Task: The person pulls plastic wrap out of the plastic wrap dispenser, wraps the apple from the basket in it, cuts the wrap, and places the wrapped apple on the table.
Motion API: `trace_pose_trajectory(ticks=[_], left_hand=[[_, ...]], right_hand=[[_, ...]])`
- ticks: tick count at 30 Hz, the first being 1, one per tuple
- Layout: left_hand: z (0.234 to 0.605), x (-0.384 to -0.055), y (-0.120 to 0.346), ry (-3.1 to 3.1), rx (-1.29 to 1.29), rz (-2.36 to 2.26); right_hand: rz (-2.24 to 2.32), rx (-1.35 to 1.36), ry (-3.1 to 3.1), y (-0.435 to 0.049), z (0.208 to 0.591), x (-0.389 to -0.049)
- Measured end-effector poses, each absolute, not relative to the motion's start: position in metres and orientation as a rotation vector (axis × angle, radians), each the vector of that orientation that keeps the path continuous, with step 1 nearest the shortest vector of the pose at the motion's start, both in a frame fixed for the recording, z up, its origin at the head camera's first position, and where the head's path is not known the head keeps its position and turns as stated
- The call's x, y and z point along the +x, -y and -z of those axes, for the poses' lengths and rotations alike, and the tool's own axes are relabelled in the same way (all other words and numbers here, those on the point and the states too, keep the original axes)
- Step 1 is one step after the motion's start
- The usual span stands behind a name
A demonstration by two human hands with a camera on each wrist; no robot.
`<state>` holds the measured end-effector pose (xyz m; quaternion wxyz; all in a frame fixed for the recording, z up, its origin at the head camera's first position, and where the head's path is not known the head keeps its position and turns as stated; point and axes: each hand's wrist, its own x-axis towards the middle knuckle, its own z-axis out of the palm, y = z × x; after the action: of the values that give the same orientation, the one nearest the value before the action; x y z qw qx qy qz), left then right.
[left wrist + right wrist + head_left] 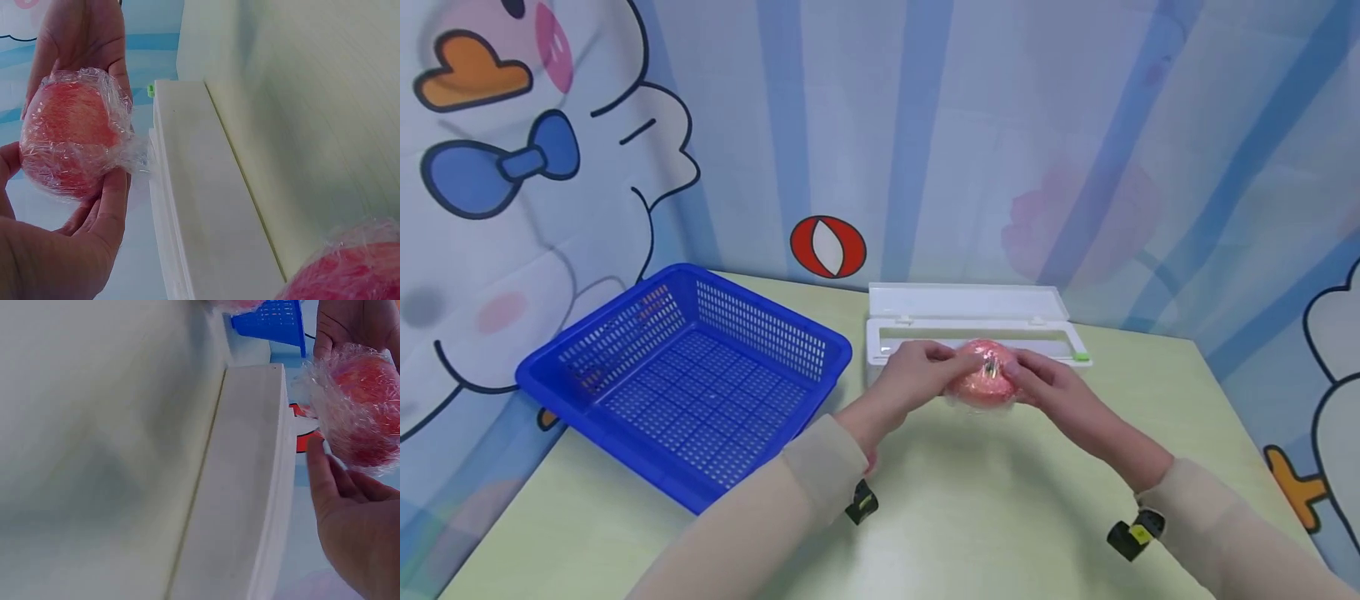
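A red apple (pixel 985 388) wrapped in clear cling film is held up between both hands, above the table. My left hand (pixel 912 377) grips its left side, with the thumb across the front and fingers behind and under it. My right hand (pixel 1056 388) holds the opposite side, its thumb near the film's shiny gathered spot. In the left wrist view, loose film bunches out from the apple (pixel 72 128) toward the box. Right behind the hands stands a white cling film box (pixel 970 302) with its lid raised.
A large blue plastic basket (pixel 790 329) stands at the left of the pale table (pixel 970 517). Another film-wrapped red apple (pixel 353 272) lies on the table, mostly hidden under the left forearm in the head view. A printed curtain (pixel 850 125) hangs behind.
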<state>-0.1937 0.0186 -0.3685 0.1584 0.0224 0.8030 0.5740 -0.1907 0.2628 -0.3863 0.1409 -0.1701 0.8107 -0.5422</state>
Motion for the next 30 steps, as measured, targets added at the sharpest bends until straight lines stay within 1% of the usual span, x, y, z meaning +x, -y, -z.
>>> trace_pose_trajectory(ticks=[6, 10, 16, 23, 30], left_hand=[[0.366, -0.194, -0.017, -2.314, 0.031, -1.639], [0.364, -0.193, -0.016, -2.326, 0.032, -1.632], [0.365, -0.182, -0.017, -2.311, -0.043, -1.674], [0.378, -0.161, -0.026, -2.288, 0.025, -1.863], [0.389, -0.142, -0.037, -2.127, -0.004, -2.059]], right_hand=[[1.226, -0.873, -2.694, -0.261, 0.375, -0.189], [1.031, -1.032, -2.81, -0.255, 0.369, -0.19], [1.043, -1.107, -2.842, -0.248, 0.371, -0.193], [1.131, -1.143, -2.834, -0.248, 0.375, -0.192], [1.171, -1.122, -2.828, -0.239, 0.373, -0.193]])
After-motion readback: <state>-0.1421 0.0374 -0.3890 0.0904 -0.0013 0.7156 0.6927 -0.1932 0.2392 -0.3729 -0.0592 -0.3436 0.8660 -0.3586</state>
